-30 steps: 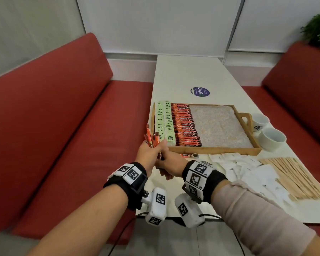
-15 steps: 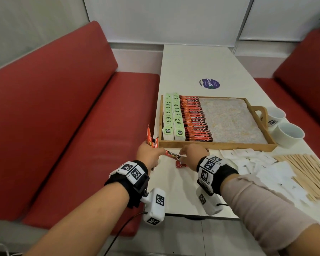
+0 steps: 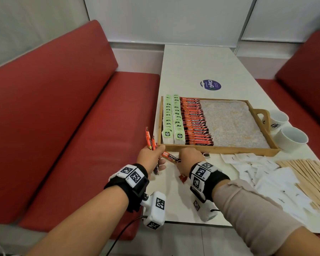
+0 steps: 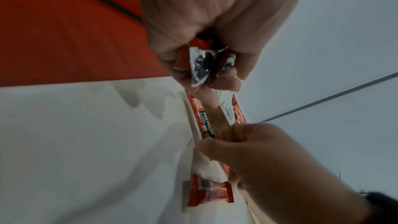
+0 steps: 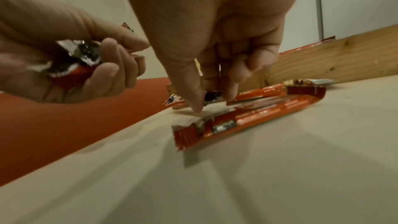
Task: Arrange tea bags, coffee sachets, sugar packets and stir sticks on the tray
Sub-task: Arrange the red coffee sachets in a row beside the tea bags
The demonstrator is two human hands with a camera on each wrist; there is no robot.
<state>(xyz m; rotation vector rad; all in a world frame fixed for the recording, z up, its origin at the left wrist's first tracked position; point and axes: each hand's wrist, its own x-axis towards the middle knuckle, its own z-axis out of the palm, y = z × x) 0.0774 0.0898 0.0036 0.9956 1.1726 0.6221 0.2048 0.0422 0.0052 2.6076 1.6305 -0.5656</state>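
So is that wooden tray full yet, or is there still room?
Still room. The tray holds two rows of tea bags and a row of coffee sachets on its left; the rest of its floor is bare.

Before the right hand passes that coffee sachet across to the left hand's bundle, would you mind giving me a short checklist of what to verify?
1. Right hand pinches one coffee sachet by its end: ok.
2. Left hand grips a bundle of sachets, ends fanned unevenly above the fist: not ok, worth squaring up.
3. Room in the left hand's grip for one more: cannot tell.
4. Loose sachets on the table near the tray's front wall, not yet gathered: not ok.
5. Wooden tray has bare liner to the right of the coffee row: ok.
6. Sugar packets and stir sticks lie outside the tray: not ok.
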